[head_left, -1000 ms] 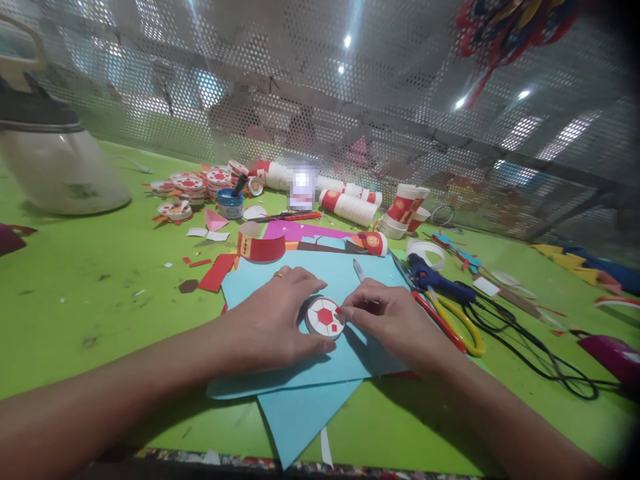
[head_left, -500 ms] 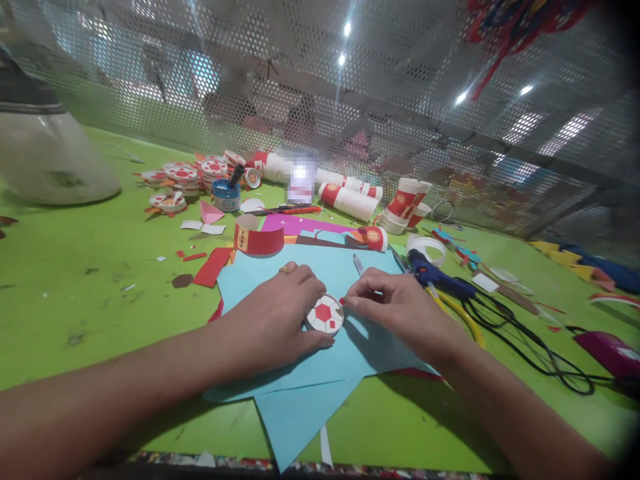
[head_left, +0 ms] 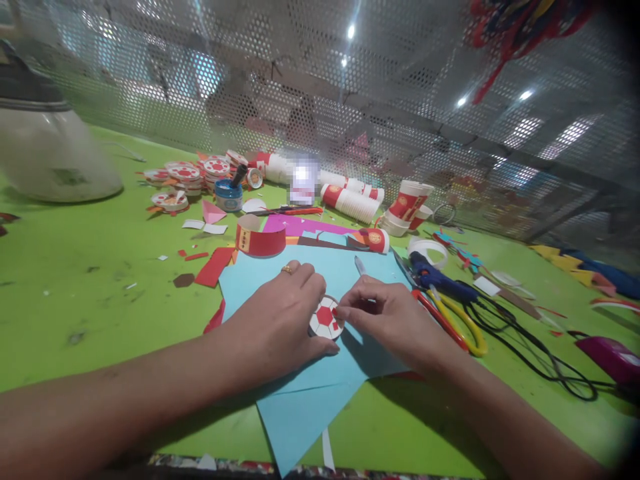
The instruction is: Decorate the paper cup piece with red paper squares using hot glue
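A round white disc (head_left: 320, 325) with dark lines and a red hexagon at its middle lies on light blue paper (head_left: 320, 393). My left hand (head_left: 285, 313) grips the disc's left side between fingers and thumb. My right hand (head_left: 385, 310) pinches a tiny red paper piece (head_left: 336, 311) over the disc's upper right part. Another small red piece sits on the disc's lower right. A pen (head_left: 359, 265) lies on the paper behind my right hand.
Yellow- and red-handled scissors (head_left: 457, 320) and a blue glue gun (head_left: 445, 280) with black cord lie at right. A red paper ring (head_left: 261, 240), a blue jar (head_left: 229, 198), finished discs (head_left: 183, 172) and stacked paper cups (head_left: 350, 202) stand behind.
My right hand has moved slightly left and down, bringing the red piece from beside the disc onto its edge area. My left hand keeps its grip. The view has shifted a little.
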Action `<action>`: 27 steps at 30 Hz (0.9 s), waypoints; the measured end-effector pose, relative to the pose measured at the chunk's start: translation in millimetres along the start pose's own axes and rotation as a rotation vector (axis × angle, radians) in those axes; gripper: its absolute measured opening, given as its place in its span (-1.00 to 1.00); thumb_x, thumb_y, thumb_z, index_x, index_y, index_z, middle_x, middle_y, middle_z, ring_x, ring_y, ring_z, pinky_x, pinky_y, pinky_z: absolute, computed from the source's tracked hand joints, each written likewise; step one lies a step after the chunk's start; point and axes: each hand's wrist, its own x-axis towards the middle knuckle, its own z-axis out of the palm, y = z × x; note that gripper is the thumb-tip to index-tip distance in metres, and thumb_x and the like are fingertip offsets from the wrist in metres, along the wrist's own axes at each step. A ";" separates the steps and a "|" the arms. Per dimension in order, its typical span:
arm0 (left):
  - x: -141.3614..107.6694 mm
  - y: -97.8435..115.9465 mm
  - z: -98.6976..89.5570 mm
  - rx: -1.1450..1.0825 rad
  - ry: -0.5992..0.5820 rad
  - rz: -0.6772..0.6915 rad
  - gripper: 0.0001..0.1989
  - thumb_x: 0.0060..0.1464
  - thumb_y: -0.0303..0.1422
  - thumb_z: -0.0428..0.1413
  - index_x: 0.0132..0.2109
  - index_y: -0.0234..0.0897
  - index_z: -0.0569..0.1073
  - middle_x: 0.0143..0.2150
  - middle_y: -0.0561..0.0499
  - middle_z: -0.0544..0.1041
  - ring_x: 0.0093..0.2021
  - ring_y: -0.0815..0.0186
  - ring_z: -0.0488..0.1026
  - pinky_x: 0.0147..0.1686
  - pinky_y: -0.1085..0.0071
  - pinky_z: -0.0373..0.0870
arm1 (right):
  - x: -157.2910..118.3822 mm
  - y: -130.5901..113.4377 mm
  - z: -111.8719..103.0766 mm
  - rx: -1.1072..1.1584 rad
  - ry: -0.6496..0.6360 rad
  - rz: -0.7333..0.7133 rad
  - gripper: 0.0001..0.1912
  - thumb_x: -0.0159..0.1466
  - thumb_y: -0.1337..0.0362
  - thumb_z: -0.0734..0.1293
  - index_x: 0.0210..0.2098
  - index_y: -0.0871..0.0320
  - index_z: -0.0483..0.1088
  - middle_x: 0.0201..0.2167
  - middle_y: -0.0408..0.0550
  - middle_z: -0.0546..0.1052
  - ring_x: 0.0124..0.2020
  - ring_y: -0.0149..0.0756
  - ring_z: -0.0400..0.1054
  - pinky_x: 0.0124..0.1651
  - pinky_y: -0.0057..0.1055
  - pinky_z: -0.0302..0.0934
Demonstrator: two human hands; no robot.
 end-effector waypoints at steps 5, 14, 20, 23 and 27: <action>-0.5 2.1 -2.3 0.002 -0.021 -0.011 -0.61 -0.03 -0.17 0.29 -0.31 -0.22 0.23 -0.26 -0.01 0.33 -0.17 0.12 0.30 -0.07 0.10 0.32 | -0.7 -2.3 2.3 -0.022 0.019 0.000 -0.86 0.18 0.37 0.36 -0.50 0.16 0.51 -0.48 -0.14 0.40 -0.42 -0.34 0.24 -0.33 -0.37 0.12; -0.9 0.1 -1.1 -0.009 -0.012 -0.011 -0.61 -0.01 -0.15 0.27 -0.31 -0.22 0.22 -0.26 -0.01 0.32 -0.17 0.12 0.29 -0.09 0.10 0.32 | -0.8 -0.4 3.9 -0.039 0.052 -0.017 -0.87 0.18 0.36 0.36 -0.50 0.13 0.48 -0.47 -0.15 0.40 -0.44 -0.35 0.22 -0.35 -0.36 0.11; -0.7 0.1 -1.2 -0.029 -0.007 -0.014 -0.63 0.00 -0.15 0.26 -0.29 -0.23 0.24 -0.28 -0.01 0.32 -0.19 0.12 0.28 -0.12 0.11 0.33 | -1.0 2.3 5.1 -0.039 0.065 -0.019 -0.88 0.17 0.35 0.37 -0.51 0.14 0.46 -0.46 -0.15 0.40 -0.45 -0.35 0.20 -0.35 -0.35 0.10; -1.2 0.2 -0.9 -0.025 -0.004 -0.011 -0.63 0.01 -0.15 0.25 -0.31 -0.22 0.23 -0.29 0.00 0.32 -0.19 0.12 0.29 -0.11 0.11 0.33 | -0.7 2.7 4.5 -0.034 0.064 -0.014 -0.88 0.16 0.35 0.37 -0.51 0.13 0.46 -0.46 -0.15 0.41 -0.43 -0.34 0.24 -0.33 -0.35 0.12; -1.3 0.6 -0.9 -0.016 -0.008 -0.019 -0.64 -0.01 -0.15 0.26 -0.30 -0.21 0.23 -0.29 0.02 0.32 -0.18 0.13 0.30 -0.10 0.12 0.33 | -0.1 2.2 3.4 -0.020 0.049 -0.010 -0.88 0.16 0.35 0.37 -0.51 0.12 0.48 -0.46 -0.15 0.43 -0.41 -0.33 0.27 -0.32 -0.35 0.14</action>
